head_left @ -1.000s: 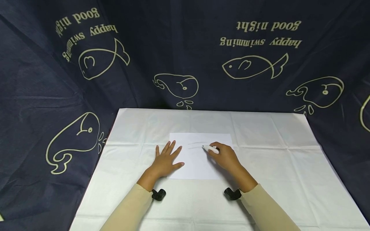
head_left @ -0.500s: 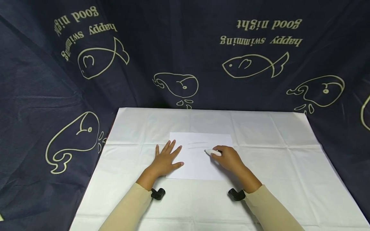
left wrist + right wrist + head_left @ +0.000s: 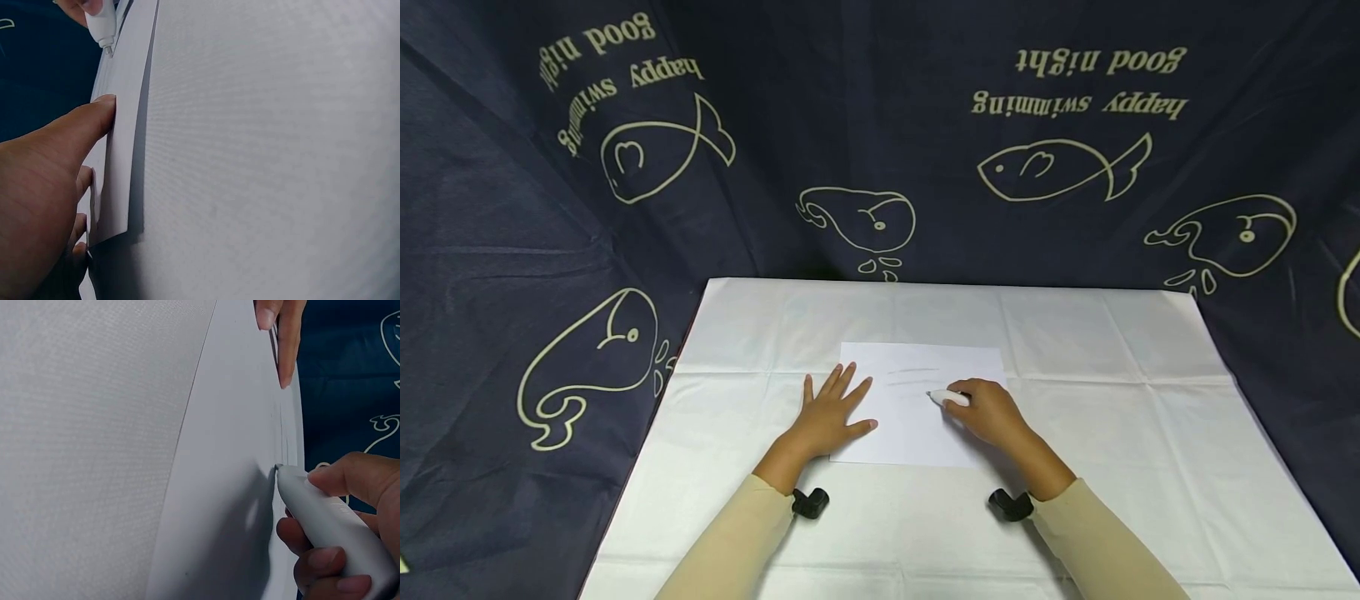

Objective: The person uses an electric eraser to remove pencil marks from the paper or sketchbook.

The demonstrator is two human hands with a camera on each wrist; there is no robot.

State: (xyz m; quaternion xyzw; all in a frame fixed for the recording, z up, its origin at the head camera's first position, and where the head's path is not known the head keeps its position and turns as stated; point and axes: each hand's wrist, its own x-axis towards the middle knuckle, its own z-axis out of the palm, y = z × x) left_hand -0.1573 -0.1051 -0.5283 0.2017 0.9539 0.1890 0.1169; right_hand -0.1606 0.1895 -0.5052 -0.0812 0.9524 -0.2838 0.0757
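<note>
Where the left of the head view begins, a dark blue cloth (image 3: 857, 100) spreads, bearing a pale outlined whale (image 3: 598, 358) beside the table; the cloth also rises behind the table's far edge. Next comes a beige left sleeve (image 3: 722, 542), with a small black device (image 3: 811, 503) at the wrist. Beyond the cuff, the left hand (image 3: 829, 423) lies across the left edge of a white paper sheet (image 3: 910, 437), its fingers spread wide and straight, thumb pointing right, resting on the sheet rather than gripping it. The sheet lies on the white tablecloth (image 3: 1112, 433), near the middle of the table. To the right of the left fingertips, two faint grey lines (image 3: 913, 370) run across the sheet's upper part, one above the other. Just below their right end is the tip of a white pen (image 3: 953, 398), slanted, its point at the paper; whether it touches, I cannot tell. The right hand (image 3: 996, 415) holds this pen, its thumb and curled fingers closed around the thick barrel. Last, at far right, a second outlined whale (image 3: 1236, 242) faces right on the dark cloth.
</note>
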